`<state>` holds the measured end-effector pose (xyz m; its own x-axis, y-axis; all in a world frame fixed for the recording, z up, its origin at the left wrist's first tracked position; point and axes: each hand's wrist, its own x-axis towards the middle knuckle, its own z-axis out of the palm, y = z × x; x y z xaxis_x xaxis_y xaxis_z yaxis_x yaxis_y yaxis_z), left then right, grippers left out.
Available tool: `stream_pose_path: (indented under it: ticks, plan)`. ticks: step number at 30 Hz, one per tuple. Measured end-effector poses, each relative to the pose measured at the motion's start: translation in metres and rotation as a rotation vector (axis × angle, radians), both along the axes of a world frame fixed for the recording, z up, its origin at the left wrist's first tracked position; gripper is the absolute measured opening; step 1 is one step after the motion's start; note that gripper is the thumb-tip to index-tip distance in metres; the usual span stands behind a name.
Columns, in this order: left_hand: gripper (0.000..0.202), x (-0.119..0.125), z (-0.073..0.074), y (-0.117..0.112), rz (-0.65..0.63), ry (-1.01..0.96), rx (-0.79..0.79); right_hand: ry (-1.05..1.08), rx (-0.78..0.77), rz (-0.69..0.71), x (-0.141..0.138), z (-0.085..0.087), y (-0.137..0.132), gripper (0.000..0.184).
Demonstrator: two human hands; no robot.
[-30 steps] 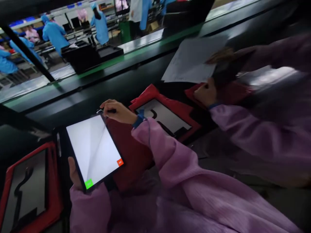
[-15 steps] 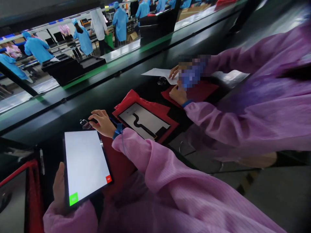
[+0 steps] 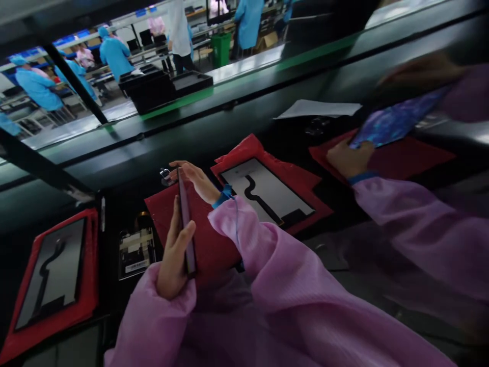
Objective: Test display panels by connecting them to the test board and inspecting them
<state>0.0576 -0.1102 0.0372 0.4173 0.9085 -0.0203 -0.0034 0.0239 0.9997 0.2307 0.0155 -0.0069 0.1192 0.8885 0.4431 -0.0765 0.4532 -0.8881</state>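
A thin tablet screen point(image 3: 187, 224) stands on edge, turned almost side-on, so its lit face is hardly visible. My left hand point(image 3: 172, 257) is closed around its lower part, thumb on the near side. At the screen's top edge is my right hand point(image 3: 201, 184), fingers stretched out and apart; whether they touch the edge I cannot tell. Just beyond those fingertips lies a small shiny metal-and-clear piece point(image 3: 165, 175). Under both hands is a red sheet point(image 3: 214, 237). A circuit board point(image 3: 136, 251) with a label and pale tape lies left of my left hand.
Right of my hands, a display panel with a black flex cable point(image 3: 263, 191) rests on red wrapping. A similar panel point(image 3: 53, 270) lies at left, beside a pen-like stick point(image 3: 103, 214). A co-worker's hand point(image 3: 351, 158) holds a patterned screen at right. Black trays point(image 3: 153, 89) stand beyond the bench.
My left hand has tipped the screen from face-up to nearly edge-on and brought it beside my right hand. The circuit board now shows. The view has shifted left; the co-worker's far hand has moved away.
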Motion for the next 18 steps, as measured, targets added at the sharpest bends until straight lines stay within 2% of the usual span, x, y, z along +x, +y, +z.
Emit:
stream_pose_path:
  ticks: [2, 4, 6, 8, 10, 12, 15, 18]
  plan:
    - [0.055, 0.002, -0.007, -0.008, 0.009, -0.016, -0.033, 0.01, 0.01, 0.005, 0.001, 0.001, -0.001, 0.095]
    - [0.056, -0.001, -0.016, -0.012, 0.015, -0.063, 0.018, 0.021, 0.016, 0.005, 0.001, 0.001, -0.005, 0.089]
    - [0.056, -0.012, -0.026, -0.013, 0.053, -0.11, 0.164, 0.039, 0.009, 0.008, 0.002, 0.002, -0.012, 0.077]
    - [0.052, -0.033, -0.035, -0.011, 0.131, -0.063, 0.392, 0.057, -0.003, 0.018, 0.002, 0.002, -0.019, 0.065]
    - [0.039, -0.062, -0.042, -0.007, 0.23, 0.128, 0.608, 0.058, -0.01, 0.033, 0.003, 0.002, -0.024, 0.058]
    - [0.029, -0.092, -0.049, -0.003, 0.327, 0.382, 0.742, 0.048, -0.01, 0.04, 0.004, 0.002, -0.026, 0.058]
    - [0.02, -0.123, -0.068, 0.0, 0.433, 0.713, 0.811, 0.043, 0.006, 0.038, 0.005, 0.0, -0.027, 0.057]
    - [0.019, -0.13, -0.089, -0.002, 0.508, 0.901, 0.838, 0.049, 0.026, 0.036, 0.005, -0.001, -0.029, 0.056]
